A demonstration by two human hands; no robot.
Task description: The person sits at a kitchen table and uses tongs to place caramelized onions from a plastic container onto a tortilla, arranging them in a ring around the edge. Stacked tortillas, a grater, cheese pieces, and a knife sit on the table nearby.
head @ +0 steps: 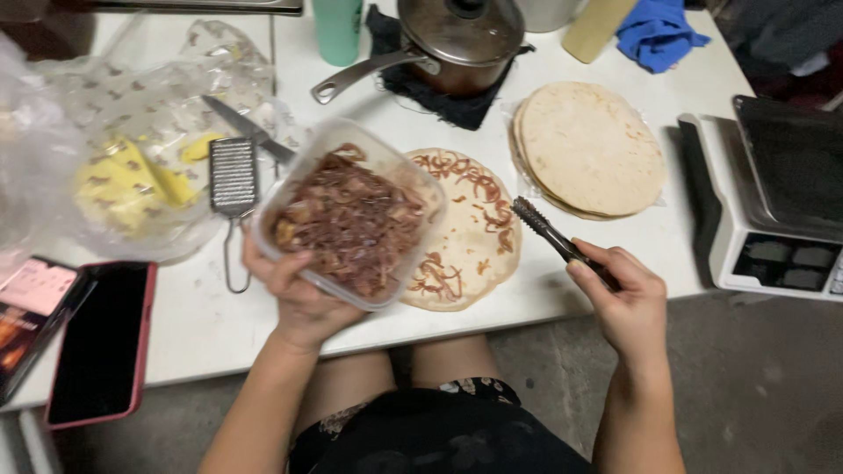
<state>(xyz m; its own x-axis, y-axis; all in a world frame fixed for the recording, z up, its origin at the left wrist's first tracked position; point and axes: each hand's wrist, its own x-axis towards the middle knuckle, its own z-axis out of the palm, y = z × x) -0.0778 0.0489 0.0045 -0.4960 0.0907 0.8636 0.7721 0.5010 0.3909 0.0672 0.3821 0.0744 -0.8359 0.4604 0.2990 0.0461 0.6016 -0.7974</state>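
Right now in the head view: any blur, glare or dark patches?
Head view: slight motion blur on the left hand and its plastic container; glare on the pot lid and the plastic bag; the white table is evenly lit, while the floor and frame corners fall dark.

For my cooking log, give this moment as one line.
left hand: holds onion tub | right hand: holds tongs | tortilla: partly topped

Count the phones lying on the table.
1. A single phone in a red case lies screen-up at the table's near left edge, left of the left hand holding the container. Others could be hidden under the plastic bags.
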